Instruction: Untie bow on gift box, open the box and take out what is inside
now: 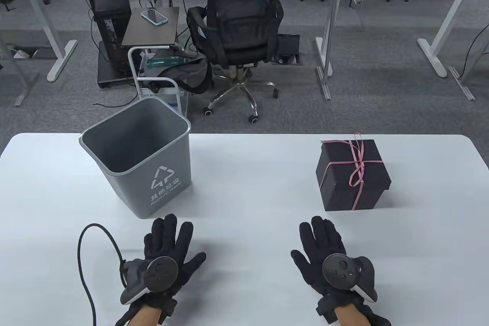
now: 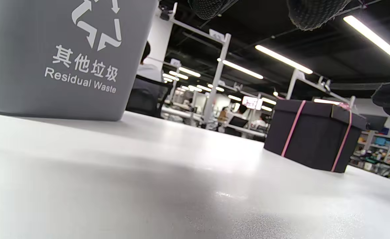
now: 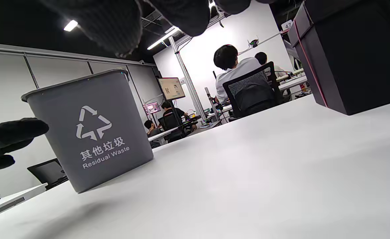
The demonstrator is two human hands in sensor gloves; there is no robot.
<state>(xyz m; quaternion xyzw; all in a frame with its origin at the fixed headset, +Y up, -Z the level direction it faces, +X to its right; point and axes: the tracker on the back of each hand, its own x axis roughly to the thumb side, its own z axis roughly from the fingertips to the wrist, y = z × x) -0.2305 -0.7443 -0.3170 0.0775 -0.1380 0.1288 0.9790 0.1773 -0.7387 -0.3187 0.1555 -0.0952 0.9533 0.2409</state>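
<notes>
A black gift box [image 1: 352, 175] stands shut on the right half of the white table [image 1: 248, 173], wrapped with a thin pink ribbon tied in a bow [image 1: 358, 165] on its lid. The box [image 2: 314, 134] shows at the right of the left wrist view and at the top right of the right wrist view [image 3: 354, 56]. My left hand [image 1: 166, 244] lies flat on the table near the front edge, fingers straight, holding nothing. My right hand [image 1: 324, 244] lies flat too, just in front of the box and apart from it.
A grey waste bin [image 1: 141, 161] marked "Residual Waste" stands on the table's left half, just beyond my left hand. A black cable [image 1: 89, 261] loops at the left wrist. Behind the table a person sits on an office chair [image 1: 238, 31].
</notes>
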